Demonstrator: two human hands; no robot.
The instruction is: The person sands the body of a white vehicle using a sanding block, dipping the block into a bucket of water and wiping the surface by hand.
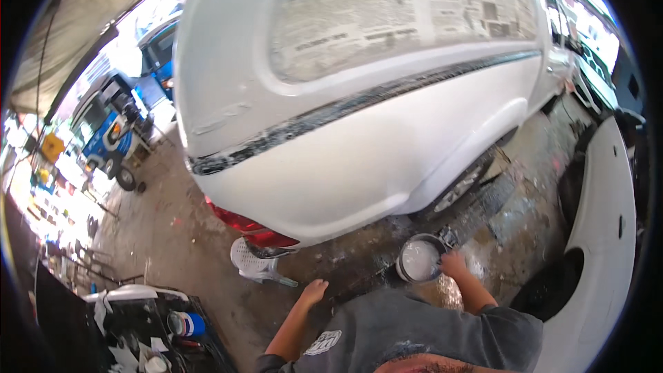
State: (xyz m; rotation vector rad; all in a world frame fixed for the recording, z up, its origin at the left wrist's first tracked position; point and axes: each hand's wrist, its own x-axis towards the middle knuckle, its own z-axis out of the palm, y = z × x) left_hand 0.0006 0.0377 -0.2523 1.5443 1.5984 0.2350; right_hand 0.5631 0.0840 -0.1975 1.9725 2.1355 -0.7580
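The workshop floor [183,238] is brown and stained, with wet, shiny patches near a round bucket [401,271], which stands on it close to the rear wheel [456,197] of a large white vehicle [331,186]. In the bucket is a cloudy, whitish liquid [418,260]. The right hand [453,264] is at the bucket's right rim, fingers bent; whether it grips the rim or something else, I cannot tell. The left hand [315,292] is in the air, near a white plastic stool [247,260], its fingers curled narrow (if they close on some small thing, I cannot see it).

The vehicle's side is smooth and rounded, crossed by a rough dark stripe [359,106] with whitish smears. Printed paper [394,7] covers its window, and a glossy red tail lamp [252,226] sits at the lower corner. At right stands a curved white body panel [608,186], partly cut by the dark rim of the view. A grey shirt [428,324] hides the floor below, and strong light washes out the far left side.
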